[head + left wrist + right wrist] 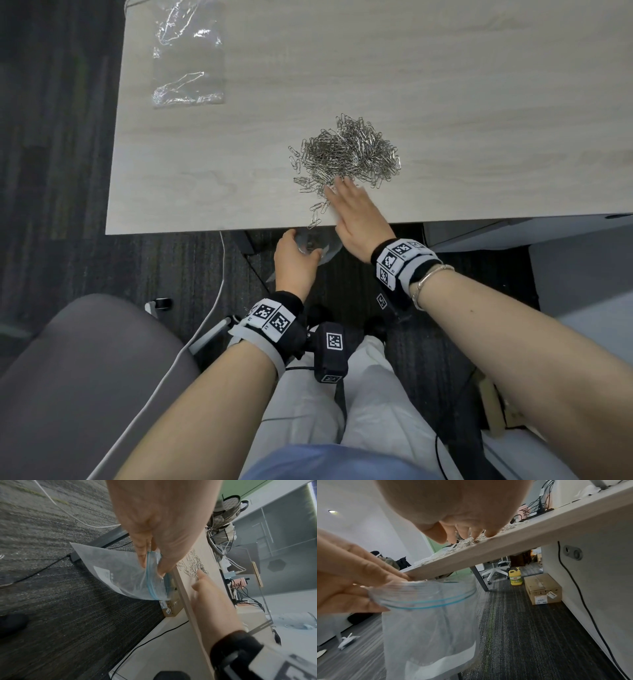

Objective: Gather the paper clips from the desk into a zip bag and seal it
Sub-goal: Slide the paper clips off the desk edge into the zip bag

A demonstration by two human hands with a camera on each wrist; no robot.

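1. Desk [376, 68]: pale wood; front edge taken as landmark.
2. Zip bag [428, 622]: hung just below that edge, mouth open; head view shows only a sliver.
3. Paper clips [346, 154]: heaped just behind the edge.
4. Right hand [359, 219]: flat on desk, fingers straight, tips touching clips.
5. Left hand [294, 263]: pinching bag rim; seen clearly in wrist views only.

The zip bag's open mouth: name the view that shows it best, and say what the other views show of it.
Right wrist. There the zip bag hangs just below the desk edge, its mouth open, the left hand pinching its rim. The left wrist view shows the bag sideways. The head view shows only a sliver.
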